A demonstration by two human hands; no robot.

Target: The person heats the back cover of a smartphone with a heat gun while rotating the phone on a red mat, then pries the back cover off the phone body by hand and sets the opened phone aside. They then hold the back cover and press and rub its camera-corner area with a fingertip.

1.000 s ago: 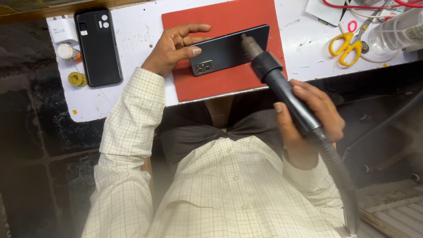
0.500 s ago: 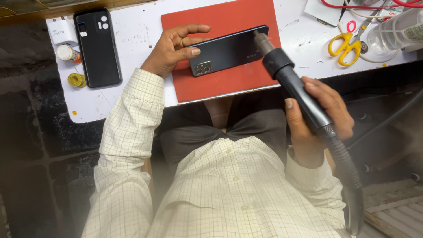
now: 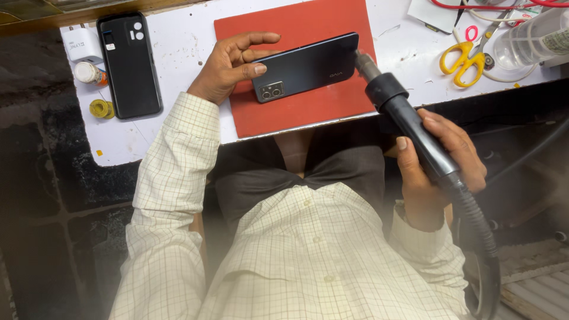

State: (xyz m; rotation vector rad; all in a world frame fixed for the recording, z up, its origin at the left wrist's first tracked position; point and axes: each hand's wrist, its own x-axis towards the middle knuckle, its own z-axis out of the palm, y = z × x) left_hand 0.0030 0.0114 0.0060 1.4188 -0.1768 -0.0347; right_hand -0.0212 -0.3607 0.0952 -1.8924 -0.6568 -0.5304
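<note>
A dark phone (image 3: 308, 66) lies back side up on a red mat (image 3: 308, 109), its camera end toward my left hand (image 3: 234, 65). That hand steadies the phone, thumb against the camera end and fingers curled above it. My right hand (image 3: 435, 163) grips the black handle of a hot air tool (image 3: 403, 109). The tool's metal nozzle points at the phone's right end, close to its edge. A ribbed black hose runs from the handle down past my right arm.
A black phone case (image 3: 129, 64) lies at the left of the white table (image 3: 178, 35), beside a white charger (image 3: 83, 44), a small bottle (image 3: 89, 72) and a yellow tape roll (image 3: 102, 108). Yellow-handled scissors (image 3: 465, 58), a clear plastic container (image 3: 530, 38) and red wires sit at the right.
My right hand has carried the hot air tool rightward along the phone, from near its middle to its right end. The left hand stays on the camera end.
</note>
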